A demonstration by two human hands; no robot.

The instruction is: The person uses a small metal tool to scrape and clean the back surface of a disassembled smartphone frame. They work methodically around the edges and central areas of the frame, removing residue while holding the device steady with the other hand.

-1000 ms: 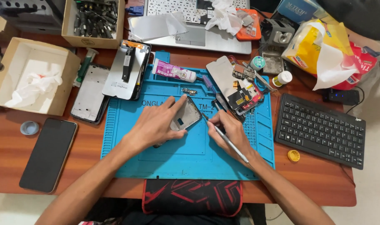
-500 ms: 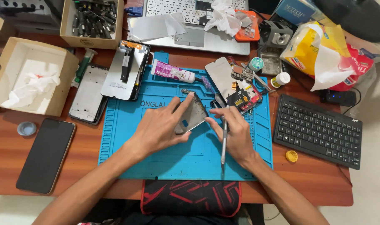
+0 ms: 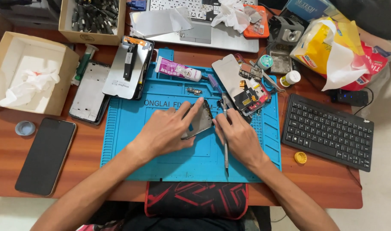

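Observation:
My left hand point(image 3: 167, 128) lies flat on a small grey phone part point(image 3: 199, 122) in the middle of the blue repair mat point(image 3: 161, 158), pressing it down with spread fingers. My right hand point(image 3: 238, 134) touches the part's right edge and grips a thin metal tool point(image 3: 225, 149) that runs along the hand, its far tip near the part and its long end pointing toward me. Both forearms come up from the bottom of the head view.
An opened phone with circuit boards point(image 3: 247, 92), a glue tube point(image 3: 178, 69) and a phone frame point(image 3: 129, 68) lie at the mat's far edge. A black phone point(image 3: 45, 156) and cardboard box point(image 3: 28, 77) sit left, a keyboard point(image 3: 328, 130) right, a laptop point(image 3: 204, 25) behind.
The tool has swung from slanting to the lower right to lying nearly straight toward me. My right hand has closed in against the part's edge. My left hand stays on the part.

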